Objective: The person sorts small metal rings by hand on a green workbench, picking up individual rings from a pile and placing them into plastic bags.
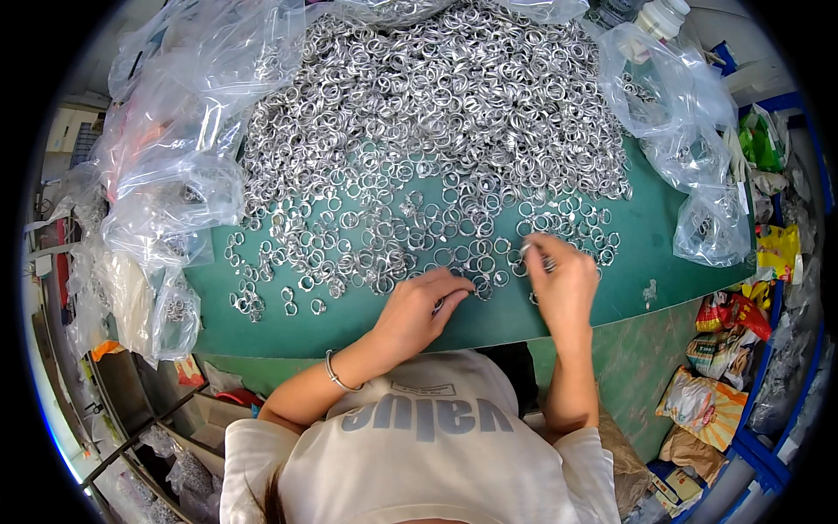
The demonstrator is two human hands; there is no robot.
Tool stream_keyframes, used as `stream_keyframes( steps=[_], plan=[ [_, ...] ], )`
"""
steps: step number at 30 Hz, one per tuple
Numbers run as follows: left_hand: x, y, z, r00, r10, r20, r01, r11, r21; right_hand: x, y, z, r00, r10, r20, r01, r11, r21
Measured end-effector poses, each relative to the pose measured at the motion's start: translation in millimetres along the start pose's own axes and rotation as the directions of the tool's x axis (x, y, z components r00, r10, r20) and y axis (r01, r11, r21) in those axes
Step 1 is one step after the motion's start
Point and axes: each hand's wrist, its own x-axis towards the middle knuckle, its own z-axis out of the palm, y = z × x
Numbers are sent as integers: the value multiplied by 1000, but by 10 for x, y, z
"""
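A great heap of silver metal rings (436, 83) covers the far part of the green table (637, 288). Looser rings (301, 249) spread from it toward me. My left hand (417, 310) is near the front edge, its fingers curled and the thumb closing toward the index finger. A ring glints inside its curl, and the fingertips reach loose rings (483, 284) on the table. To the right, my right hand (563, 278) has thumb and fingers bent together around silver rings (548, 263); how many is hidden. A bracelet (332, 371) circles my left wrist.
Clear plastic bags (175, 192) crowd the left side, some with rings inside. More bags (711, 223) lie at the right edge. A white bottle (662, 17) stands at the back right. Blue shelving (768, 458) with colourful packets (703, 406) is at the right; boxes and bags fill the lower left.
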Motion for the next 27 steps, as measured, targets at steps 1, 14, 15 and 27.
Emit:
stream_keyframes(
  steps=[1, 14, 15, 27],
  plan=[
    [20, 24, 4, 999, 2, -39, 0, 998, 57, 18, 1, -69, 995, 103, 9, -101, 989, -107],
    [408, -75, -19, 995, -78, 58, 94, 924, -372, -26, 56, -203, 847, 287, 448, -532, 419, 736],
    [352, -63, -123, 955, -242, 169, 295, 750, -592, -34, 58, -183, 836, 252, 488, -549, 374, 747],
    [-359, -245, -234, 849, -287, 444, 484, 87, -871, -137, -342, 235, 953, -109, 281, 89, 992, 85]
  ],
)
